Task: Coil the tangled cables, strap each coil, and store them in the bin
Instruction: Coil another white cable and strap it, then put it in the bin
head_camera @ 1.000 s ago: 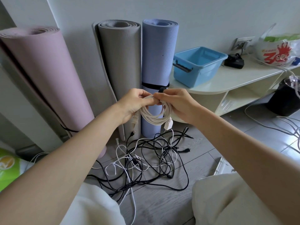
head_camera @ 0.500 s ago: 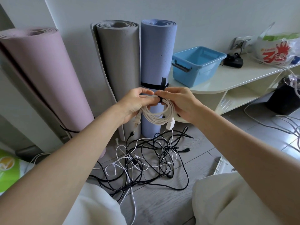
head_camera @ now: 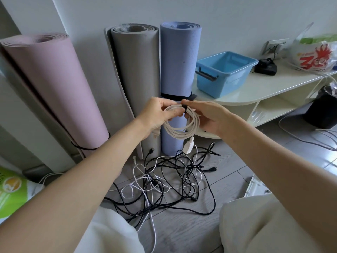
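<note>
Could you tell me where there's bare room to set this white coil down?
The blue bin looks empty. Bare shelf top lies between it and the black charger. The floor ahead is crowded with tangled cables.

Bright, soft daylight — sharp centre, wide-angle bending at edges, faint shadows.

White coil (head_camera: 182,125) hangs strapped in black — tangled cables (head_camera: 169,181) on floor, blue bin (head_camera: 224,73) on shelf.

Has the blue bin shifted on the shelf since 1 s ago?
No. The blue bin sits at the same spot on the white shelf, same gap to the black adapter by the wall outlet.
</note>
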The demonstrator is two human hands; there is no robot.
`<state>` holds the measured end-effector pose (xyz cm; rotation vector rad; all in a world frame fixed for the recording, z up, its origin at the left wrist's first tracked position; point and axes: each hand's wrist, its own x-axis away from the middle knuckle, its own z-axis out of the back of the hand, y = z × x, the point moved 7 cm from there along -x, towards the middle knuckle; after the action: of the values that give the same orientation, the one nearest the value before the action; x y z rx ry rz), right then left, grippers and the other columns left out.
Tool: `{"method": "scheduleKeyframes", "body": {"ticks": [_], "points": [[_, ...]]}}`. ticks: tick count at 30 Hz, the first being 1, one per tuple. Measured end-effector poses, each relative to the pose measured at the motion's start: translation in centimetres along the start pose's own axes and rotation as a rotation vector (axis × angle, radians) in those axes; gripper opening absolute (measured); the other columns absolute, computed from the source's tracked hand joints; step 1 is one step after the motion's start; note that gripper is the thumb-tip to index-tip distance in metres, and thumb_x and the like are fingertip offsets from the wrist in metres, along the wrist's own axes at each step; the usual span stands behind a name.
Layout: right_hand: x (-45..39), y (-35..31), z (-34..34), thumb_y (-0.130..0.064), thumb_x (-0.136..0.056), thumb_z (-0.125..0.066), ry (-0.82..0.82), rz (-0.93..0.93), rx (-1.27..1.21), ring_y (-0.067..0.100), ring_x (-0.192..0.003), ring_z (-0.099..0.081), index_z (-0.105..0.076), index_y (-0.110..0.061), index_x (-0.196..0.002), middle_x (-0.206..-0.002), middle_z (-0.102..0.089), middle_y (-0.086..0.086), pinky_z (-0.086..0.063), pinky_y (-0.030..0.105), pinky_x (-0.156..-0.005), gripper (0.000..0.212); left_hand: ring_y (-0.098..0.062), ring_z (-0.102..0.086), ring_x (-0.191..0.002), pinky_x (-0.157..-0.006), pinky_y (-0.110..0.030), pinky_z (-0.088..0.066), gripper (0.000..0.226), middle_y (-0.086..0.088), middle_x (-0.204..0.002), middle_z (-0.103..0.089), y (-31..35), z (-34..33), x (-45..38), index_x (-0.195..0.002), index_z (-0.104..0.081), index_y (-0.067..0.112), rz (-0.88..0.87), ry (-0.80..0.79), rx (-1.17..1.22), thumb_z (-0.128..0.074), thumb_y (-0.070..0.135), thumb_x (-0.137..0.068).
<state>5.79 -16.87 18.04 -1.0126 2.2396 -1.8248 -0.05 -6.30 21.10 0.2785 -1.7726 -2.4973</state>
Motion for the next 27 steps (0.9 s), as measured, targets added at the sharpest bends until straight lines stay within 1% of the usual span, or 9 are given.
{"method": "scheduleKeyframes", "body": {"ticks": [3,4,7,9,11,16,21,24,27], "points": [[0.0,0.8,0.2,-0.012,-0.089,-0.058,-0.028,-0.076,-0.038,0.006,-0.041,-0.051,-0.061,-0.006,-0.077,-0.048,-0.056,-0.001,-0.044,0.016,-0.046,0.014,0.007,-0.057,-0.069,-0.070,-0.010,-0.044,0.021,0.002,-0.091,-0.072,1.0,-0.3,-0.1,-0.103,-0.069,0.008,-0.145,-0.011,-0.131,-0.068,0.008,-0.083],[0.1,0.8,0.2,-0.012,-0.090,-0.057,-0.044,-0.094,-0.064,0.006,-0.042,-0.051,-0.063,-0.006,-0.075,-0.048,-0.055,-0.002,-0.045,0.016,-0.046,0.017,0.006,-0.057,-0.074,-0.075,-0.014,-0.045,0.018,0.003,-0.094,-0.070,1.0,-0.5,-0.2,-0.100,-0.069,0.008,-0.173,-0.009,-0.173,-0.069,0.010,-0.082],[0.5,0.7,0.4,-0.009,-0.091,-0.053,-0.064,-0.123,-0.155,0.005,-0.038,-0.051,-0.064,-0.005,-0.058,-0.044,-0.054,-0.001,-0.045,0.016,-0.041,0.035,0.015,-0.054,-0.065,-0.066,-0.006,-0.039,0.013,0.017,-0.078,-0.060,1.3,-0.8,-0.4,-0.091,-0.063,0.009,-0.236,0.024,-0.221,-0.070,0.012,-0.081],[0.8,0.5,0.4,-0.009,-0.091,-0.053,-0.053,-0.121,-0.161,0.004,-0.036,-0.050,-0.060,-0.004,-0.060,-0.042,-0.054,-0.001,-0.045,0.016,-0.040,0.033,0.011,-0.053,-0.062,-0.064,-0.007,-0.039,0.012,0.016,-0.074,-0.059,1.5,-0.7,-0.5,-0.088,-0.061,0.015,-0.255,0.039,-0.222,-0.070,0.015,-0.082],[0.7,0.6,0.5,-0.009,-0.090,-0.055,-0.030,-0.130,-0.144,0.005,-0.036,-0.050,-0.058,-0.004,-0.062,-0.043,-0.054,0.000,-0.046,0.015,-0.041,0.029,0.006,-0.053,-0.064,-0.067,-0.010,-0.039,0.012,0.017,-0.076,-0.057,1.4,-0.9,-0.7,-0.088,-0.060,0.015,-0.269,0.022,-0.244,-0.070,0.017,-0.082],[0.4,1.3,0.5,-0.009,-0.093,-0.050,-0.055,-0.172,-0.103,0.005,-0.033,-0.050,-0.061,-0.007,-0.041,-0.041,-0.053,0.000,-0.044,0.015,-0.038,0.052,0.008,-0.055,-0.071,-0.072,-0.008,-0.041,0.019,0.016,-0.085,-0.056,1.2,-0.9,-0.8,-0.091,-0.063,0.004,-0.268,0.040,-0.253,-0.072,0.016,-0.080],[0.2,1.5,0.6,-0.010,-0.092,-0.051,-0.041,-0.205,-0.131,0.002,-0.034,-0.047,-0.052,-0.009,-0.061,-0.041,-0.051,-0.003,-0.042,0.012,-0.041,0.031,-0.010,-0.057,-0.070,-0.072,-0.025,-0.046,0.015,0.001,-0.079,-0.065,1.9,-0.6,-0.5,-0.088,-0.065,0.005,-0.259,0.064,-0.231,-0.073,0.013,-0.079],[0.2,1.8,0.8,-0.009,-0.092,-0.051,-0.049,-0.187,-0.052,0.005,-0.036,-0.050,-0.057,-0.005,-0.059,-0.045,-0.054,-0.001,-0.046,0.015,-0.041,0.034,-0.002,-0.053,-0.061,-0.063,-0.018,-0.042,0.011,0.008,-0.069,-0.060,1.6,-0.8,-0.5,-0.084,-0.061,0.011,-0.231,0.026,-0.286,-0.071,0.015,-0.080],[0.1,1.4,0.6,-0.017,-0.090,-0.056,-0.093,-0.137,-0.003,0.012,-0.057,-0.058,-0.060,-0.002,-0.088,-0.066,-0.061,0.003,-0.051,0.022,-0.062,0.016,-0.002,-0.052,-0.058,-0.054,-0.013,-0.034,0.005,0.010,-0.067,-0.057,1.5,0.0,-0.6,-0.085,-0.062,0.011,-0.222,0.084,-0.370,-0.066,0.009,-0.083]]}}
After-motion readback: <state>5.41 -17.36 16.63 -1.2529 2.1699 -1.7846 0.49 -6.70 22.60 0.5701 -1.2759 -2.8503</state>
